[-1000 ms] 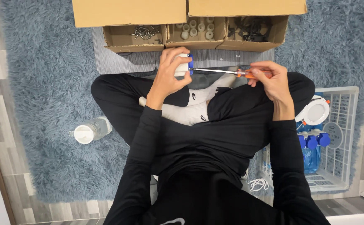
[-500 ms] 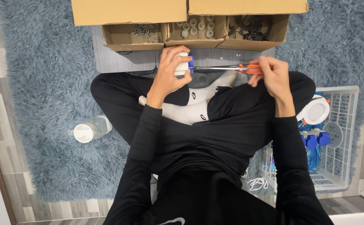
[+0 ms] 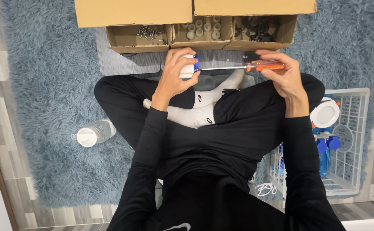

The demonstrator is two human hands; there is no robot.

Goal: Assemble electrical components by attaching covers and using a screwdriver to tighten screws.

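I sit cross-legged on a blue shag rug. My left hand [image 3: 176,75] grips a small white part with a blue piece [image 3: 190,67] on its side, held above my knees. My right hand [image 3: 281,75] holds a screwdriver [image 3: 242,67] by its orange handle. The metal shaft lies level and its tip meets the blue piece on the white part. Both hands hover just in front of a row of open cardboard boxes.
Three cardboard compartments stand at the far edge: screws [image 3: 150,32] at left, white round parts [image 3: 204,26] in the middle, dark parts [image 3: 259,28] at right. A grey mat [image 3: 127,64] lies under them. A plastic bottle [image 3: 93,133] lies at left. A white wire basket [image 3: 349,141] holds finished pieces at right.
My right hand has shifted on the screwdriver handle, as if turning it, and sits a little higher. The left hand keeps the white part in place.
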